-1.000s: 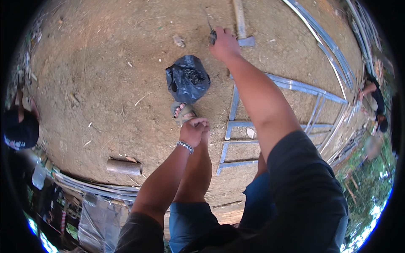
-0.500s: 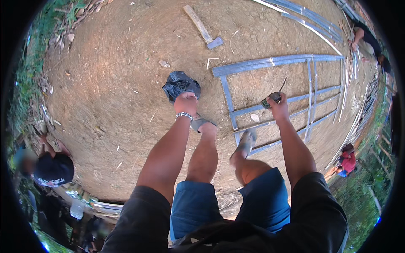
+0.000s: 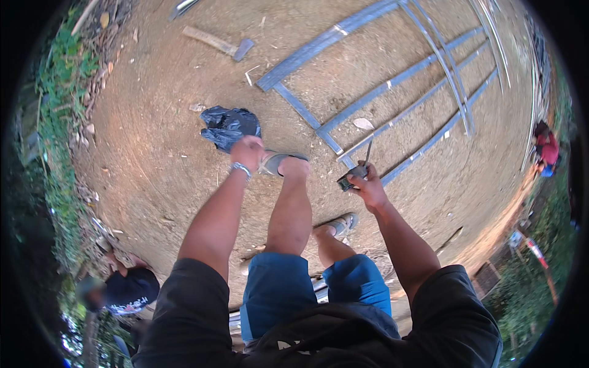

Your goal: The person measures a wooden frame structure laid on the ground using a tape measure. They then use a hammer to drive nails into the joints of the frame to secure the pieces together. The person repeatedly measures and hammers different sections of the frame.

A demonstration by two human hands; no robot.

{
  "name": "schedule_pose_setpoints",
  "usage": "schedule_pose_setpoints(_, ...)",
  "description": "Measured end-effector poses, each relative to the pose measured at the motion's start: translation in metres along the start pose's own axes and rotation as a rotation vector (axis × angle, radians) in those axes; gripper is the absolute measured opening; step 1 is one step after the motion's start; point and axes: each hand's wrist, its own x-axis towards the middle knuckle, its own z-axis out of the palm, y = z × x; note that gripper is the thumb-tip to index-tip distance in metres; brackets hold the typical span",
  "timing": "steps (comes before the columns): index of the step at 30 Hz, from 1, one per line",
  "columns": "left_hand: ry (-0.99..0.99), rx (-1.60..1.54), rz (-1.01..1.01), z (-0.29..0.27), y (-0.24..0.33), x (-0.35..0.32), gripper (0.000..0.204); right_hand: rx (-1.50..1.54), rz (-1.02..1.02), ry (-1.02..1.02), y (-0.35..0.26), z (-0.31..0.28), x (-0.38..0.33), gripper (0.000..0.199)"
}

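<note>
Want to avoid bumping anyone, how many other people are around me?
2: one person in a dark shirt at lower left, another in red at far right. More may be hidden.

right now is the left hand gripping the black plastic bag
No, the left hand is above the black plastic bag, not gripping it.

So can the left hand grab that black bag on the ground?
Probably yes. The left hand hangs right beside the black plastic bag on the bare dirt, nothing lies between them, and that hand looks empty.
</note>
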Motion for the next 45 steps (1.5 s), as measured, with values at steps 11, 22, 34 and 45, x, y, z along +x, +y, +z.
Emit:
schedule_pose_setpoints(11,-0.301,-0.132,0.332,0.227,0.074,-0.342,0.021,0.207,0.318,-0.006,0.125,-0.075,-0.184,0.051)
schedule_pose_setpoints(22,-0.317,-0.134,-0.121,0.28,0.069,-0.396,0.029,-0.895,-0.214,-0.092,0.156,-0.153,-0.246,0.079)
schedule_pose_setpoints(34,-0.4,-0.322,-0.442,0.271,0.052,-0.351,0.037,-0.666,-0.396,-0.26,0.193,-0.125,-0.168,0.085)
schedule_pose_setpoints(45,-0.378,0.068,-0.287,0.277,0.057,-0.294,0.042,-0.559,-0.295,-0.121,0.208,-0.084,-0.117,0.096)
